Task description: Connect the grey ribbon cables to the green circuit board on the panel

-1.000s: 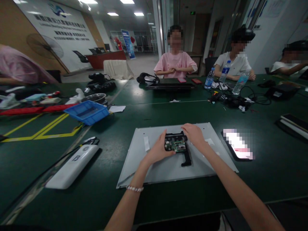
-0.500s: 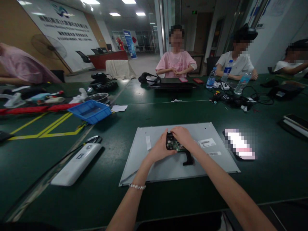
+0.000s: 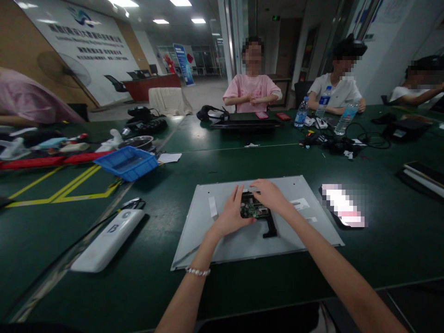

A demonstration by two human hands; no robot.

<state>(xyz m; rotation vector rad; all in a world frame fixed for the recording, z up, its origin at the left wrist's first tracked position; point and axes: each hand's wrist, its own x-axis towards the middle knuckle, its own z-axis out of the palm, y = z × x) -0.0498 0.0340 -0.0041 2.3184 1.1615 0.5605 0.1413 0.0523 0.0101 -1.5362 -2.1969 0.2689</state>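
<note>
A green circuit board [image 3: 255, 210] in a black plastic frame with a bent arm [image 3: 269, 227] lies on a flat grey metal panel [image 3: 201, 236]. My left hand [image 3: 233, 213] grips the board from its left side, the thumb along the near edge and the fingers at the far left corner. Across the board's far right edge reaches my right hand [image 3: 272, 196], its fingers curled down onto the frame. Their tips are partly hidden. White labels are stuck on the panel, and the right forearm passes over its right part.
To the left lie a white power bank [image 3: 109, 240] with a cable and a blue tray [image 3: 128, 163]. On the right is a phone [image 3: 342, 206]. A dark flat screen [image 3: 246, 124], bottles [image 3: 322, 104] and tangled cables [image 3: 340, 141] are farther back. Several people sit around the table.
My right hand has shifted slightly right along the far edge, so more of the circuit board shows. My left hand keeps its place on the board. The view has turned a little.
</note>
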